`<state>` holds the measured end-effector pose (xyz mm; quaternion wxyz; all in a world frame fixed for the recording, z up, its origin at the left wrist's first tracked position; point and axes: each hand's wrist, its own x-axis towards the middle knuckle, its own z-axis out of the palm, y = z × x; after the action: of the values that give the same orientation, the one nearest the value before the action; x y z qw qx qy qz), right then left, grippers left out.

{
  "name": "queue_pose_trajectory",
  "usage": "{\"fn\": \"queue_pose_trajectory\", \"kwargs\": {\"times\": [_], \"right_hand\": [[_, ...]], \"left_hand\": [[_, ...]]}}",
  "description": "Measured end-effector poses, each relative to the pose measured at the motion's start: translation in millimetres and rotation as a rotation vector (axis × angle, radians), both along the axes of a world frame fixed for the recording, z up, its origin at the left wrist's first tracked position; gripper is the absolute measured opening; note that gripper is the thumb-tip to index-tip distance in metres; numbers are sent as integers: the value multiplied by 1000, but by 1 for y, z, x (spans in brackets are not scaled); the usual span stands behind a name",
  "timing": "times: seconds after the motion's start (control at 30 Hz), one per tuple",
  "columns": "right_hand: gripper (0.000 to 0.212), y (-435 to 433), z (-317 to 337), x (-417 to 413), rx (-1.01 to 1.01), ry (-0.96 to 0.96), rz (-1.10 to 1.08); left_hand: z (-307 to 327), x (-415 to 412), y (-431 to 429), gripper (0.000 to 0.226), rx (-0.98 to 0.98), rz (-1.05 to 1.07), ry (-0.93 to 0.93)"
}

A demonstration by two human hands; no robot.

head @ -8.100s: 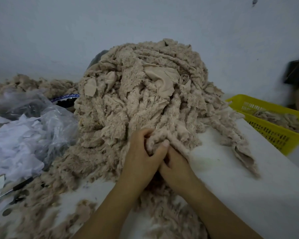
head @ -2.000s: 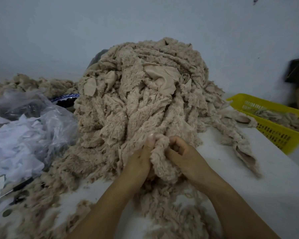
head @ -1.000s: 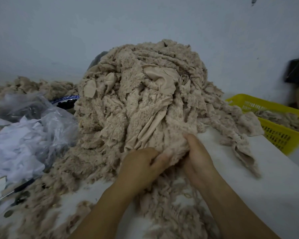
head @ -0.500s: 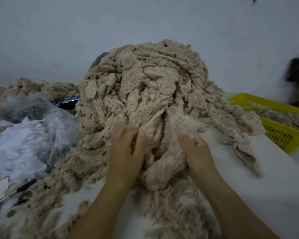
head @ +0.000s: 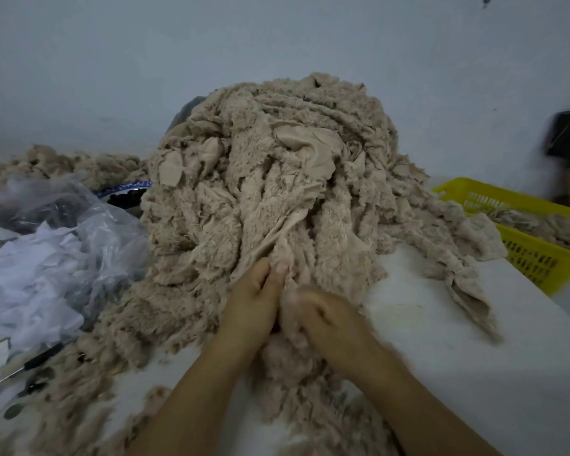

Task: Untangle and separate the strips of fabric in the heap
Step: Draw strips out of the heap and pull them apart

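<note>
Now, heap (head: 277, 179): piled on surface (head: 474, 373) centre, against far wall; near foot reached by both hands.
Left hand (head: 254, 307): fingers (head: 277, 278) curled, strip (head: 290, 232) pinched at its near end.
Right hand (head: 326, 320): blurred; fingers curled in fluff, hold can't be told.
Risk: if strip is yanked, tangle w/ neighbours likely tightened, or heap dragged down toward near edge.
Strip axis: near-to-far, up heap's face, far end leaning right.

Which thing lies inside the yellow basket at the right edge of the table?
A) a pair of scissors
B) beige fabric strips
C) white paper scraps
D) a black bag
B: beige fabric strips lie in the yellow basket, and they look like the same plush material as the heap.
</note>
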<state>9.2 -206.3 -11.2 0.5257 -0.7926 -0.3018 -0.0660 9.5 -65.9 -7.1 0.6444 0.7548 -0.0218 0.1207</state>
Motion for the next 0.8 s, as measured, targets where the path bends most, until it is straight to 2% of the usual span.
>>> {"fn": "queue_pose_trajectory", "kwargs": {"times": [0.07, 0.1, 0.13, 0.2, 0.27, 0.33, 0.43, 0.53, 0.6, 0.63, 0.67, 0.73, 0.8], "right_hand": [[34, -10, 1, 8, 174, -16, -228], [25, -14, 2, 12, 182, -79, -320], [17, -17, 3, 16, 128, -147, -353], [41, -18, 1, 20, -36, -224, -259], [37, -20, -4, 22, -120, -102, -152], [21, -21, -6, 23, -181, -4, -174], [25, -23, -4, 24, -115, 130, -280], [25, -20, 1, 18, 25, 126, -335], [24, -16, 4, 14, 75, 90, -381], [24, -18, 5, 15, 111, 95, -433], [25, -22, 5, 18, 170, 129, -516], [28, -38, 7, 27, 306, 220, -686], [26, -51, 3, 34, 303, 236, -722]], "left_hand": [[-3, 1, -1, 32, 452, 93, -281], [-3, 1, -4, 32, 568, 82, -379], [-2, 0, -6, 30, 643, 42, -447], [-4, 1, -9, 29, 745, -27, -578], [-6, -1, -11, 31, 727, -53, -624], [-7, -3, -12, 33, 571, -24, -527], [-1, -6, -9, 35, 196, 80, -308], [4, -6, -5, 22, -307, 119, -46], [7, -5, -2, 25, -588, 128, 126], [10, -3, 3, 16, -734, 94, 140], [14, -2, 8, 18, -890, 34, 124], [18, 4, 26, 43, -1153, -17, 90], [16, 8, 38, 48, -1210, 9, 105]]}}
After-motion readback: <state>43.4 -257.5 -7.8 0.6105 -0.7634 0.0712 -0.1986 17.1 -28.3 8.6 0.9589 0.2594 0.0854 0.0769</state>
